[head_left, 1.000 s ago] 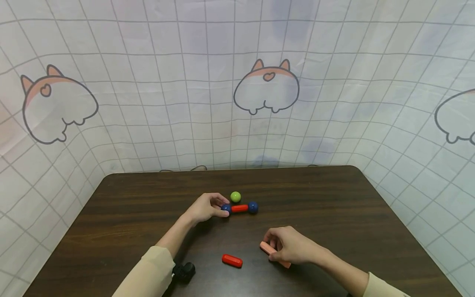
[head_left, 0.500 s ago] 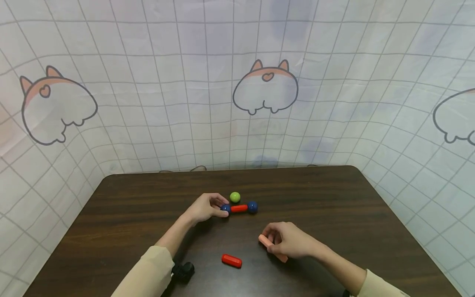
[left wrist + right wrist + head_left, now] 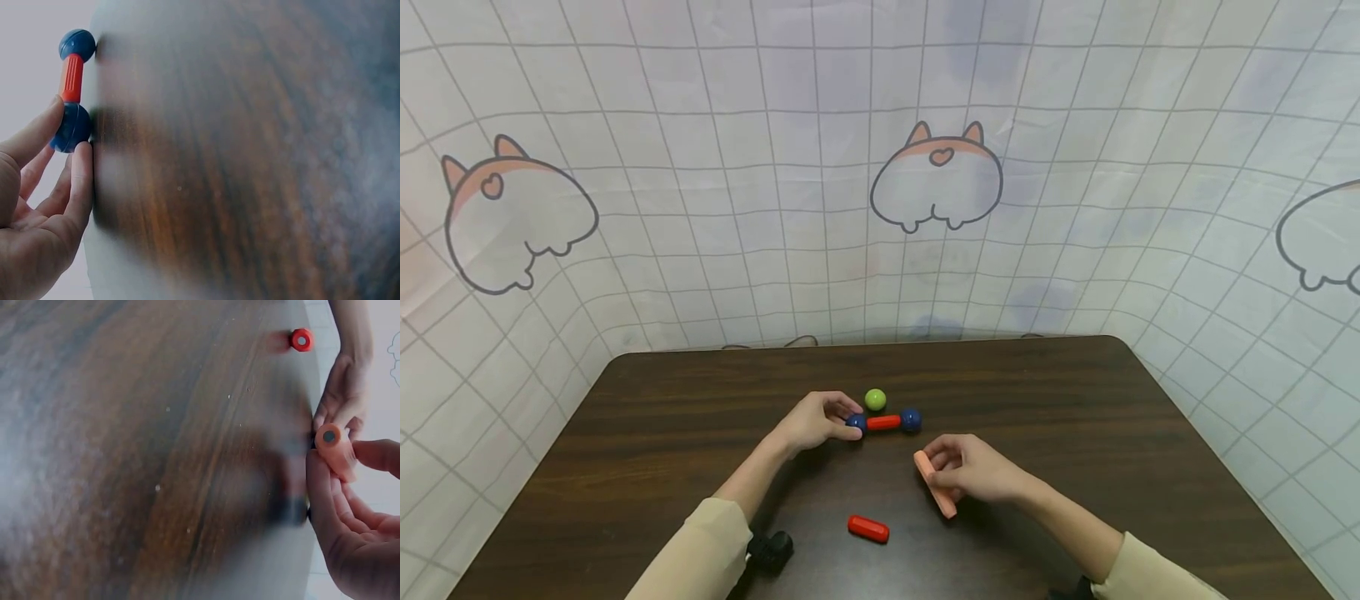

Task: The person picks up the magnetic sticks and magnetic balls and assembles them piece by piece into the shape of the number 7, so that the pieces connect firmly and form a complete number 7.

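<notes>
My left hand (image 3: 812, 421) pinches the left blue ball (image 3: 72, 128) between thumb and fingers. That ball joins a red rod (image 3: 883, 422), which has a second blue ball (image 3: 911, 420) on its far end; the dumbbell-like piece lies on the table. In my right hand (image 3: 981, 471) is a peach-coloured rod (image 3: 942, 500), pinched by thumb and fingers, to the front right of the joined piece and apart from it. The right wrist view shows a grey disc in the end of this peach rod (image 3: 329, 436). A loose red rod (image 3: 868, 528) lies nearer me, between the forearms.
Just behind the joined piece sits a green ball (image 3: 875, 400). The dark wooden table (image 3: 1037, 383) ends at a white grid-patterned curtain (image 3: 775, 250) at the back and sides. A black wrist device (image 3: 770, 550) shows beside the left sleeve.
My right hand has moved forward and left with the peach rod, which has turned to point more away from me. The left hand and its blue ball stay put.
</notes>
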Demonstrator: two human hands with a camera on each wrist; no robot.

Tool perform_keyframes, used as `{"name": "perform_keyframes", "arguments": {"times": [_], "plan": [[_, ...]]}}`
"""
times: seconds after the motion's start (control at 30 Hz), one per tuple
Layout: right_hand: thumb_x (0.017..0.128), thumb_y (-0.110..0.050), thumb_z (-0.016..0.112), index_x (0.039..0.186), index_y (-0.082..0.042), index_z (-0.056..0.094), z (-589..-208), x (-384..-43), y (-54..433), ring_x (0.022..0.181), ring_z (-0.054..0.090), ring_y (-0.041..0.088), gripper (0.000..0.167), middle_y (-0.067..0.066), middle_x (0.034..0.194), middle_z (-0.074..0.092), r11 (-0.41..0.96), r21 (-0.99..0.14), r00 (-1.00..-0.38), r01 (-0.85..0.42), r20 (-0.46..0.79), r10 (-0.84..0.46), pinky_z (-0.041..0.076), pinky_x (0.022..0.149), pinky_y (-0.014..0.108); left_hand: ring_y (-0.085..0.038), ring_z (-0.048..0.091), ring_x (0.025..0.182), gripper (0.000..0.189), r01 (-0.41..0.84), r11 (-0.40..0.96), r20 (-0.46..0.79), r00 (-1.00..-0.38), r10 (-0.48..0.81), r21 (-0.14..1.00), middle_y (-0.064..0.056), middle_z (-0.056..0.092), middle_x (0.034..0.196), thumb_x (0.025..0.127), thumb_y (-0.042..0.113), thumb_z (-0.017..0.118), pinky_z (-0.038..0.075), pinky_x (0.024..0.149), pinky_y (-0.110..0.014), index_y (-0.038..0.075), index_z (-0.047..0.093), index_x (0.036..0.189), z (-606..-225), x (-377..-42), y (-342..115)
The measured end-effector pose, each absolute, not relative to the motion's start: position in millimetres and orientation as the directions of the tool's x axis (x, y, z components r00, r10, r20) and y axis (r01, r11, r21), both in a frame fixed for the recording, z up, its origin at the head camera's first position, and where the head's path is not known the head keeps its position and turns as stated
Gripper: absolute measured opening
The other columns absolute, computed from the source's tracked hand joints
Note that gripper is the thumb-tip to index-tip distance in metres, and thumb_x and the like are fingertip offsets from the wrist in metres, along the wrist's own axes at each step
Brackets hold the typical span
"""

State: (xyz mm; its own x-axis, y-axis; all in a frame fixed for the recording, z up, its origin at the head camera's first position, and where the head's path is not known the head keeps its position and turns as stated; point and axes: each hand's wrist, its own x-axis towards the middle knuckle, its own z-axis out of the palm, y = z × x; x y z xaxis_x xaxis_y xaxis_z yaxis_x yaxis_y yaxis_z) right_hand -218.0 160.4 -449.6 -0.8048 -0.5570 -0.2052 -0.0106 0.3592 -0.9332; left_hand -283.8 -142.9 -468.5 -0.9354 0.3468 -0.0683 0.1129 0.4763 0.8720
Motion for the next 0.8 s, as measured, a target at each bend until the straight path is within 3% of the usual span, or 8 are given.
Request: {"name": "perform_keyframes", "arguments": {"times": [0.43,0.8], "plan": [[0.098,-0.012,0.07,0.139,0.015,0.046,-454.4,-224.0,153.3,0.09,0.068,0.024,0.054,0.018,0.116,0.064,0.221,-0.963,-0.835,0.155,-0.247,-0.492,0.06,0.077,0.043,-0.02,0.062,0.092,0.027,0.117,0.471,-0.067,-0.932,0.356,0.874,-0.007,0.067,0.108,0.086,0.012,0.086,0.053,0.086,-0.04,0.008,0.075,0.11,-466.7,-282.2,-142.7],[0.1,-0.01,0.068,0.139,0.018,0.043,-462.0,-229.8,144.1,0.095,0.068,0.024,0.054,0.022,0.121,0.064,0.156,-0.963,-0.847,0.219,-0.267,-0.46,0.06,0.079,0.042,-0.021,0.062,0.094,0.028,0.117,0.48,-0.068,-0.934,0.35,0.869,-0.006,0.067,0.108,0.085,0.013,0.086,0.053,0.087,-0.041,0.009,0.075,0.11,-467.6,-283.6,-142.6]]}}
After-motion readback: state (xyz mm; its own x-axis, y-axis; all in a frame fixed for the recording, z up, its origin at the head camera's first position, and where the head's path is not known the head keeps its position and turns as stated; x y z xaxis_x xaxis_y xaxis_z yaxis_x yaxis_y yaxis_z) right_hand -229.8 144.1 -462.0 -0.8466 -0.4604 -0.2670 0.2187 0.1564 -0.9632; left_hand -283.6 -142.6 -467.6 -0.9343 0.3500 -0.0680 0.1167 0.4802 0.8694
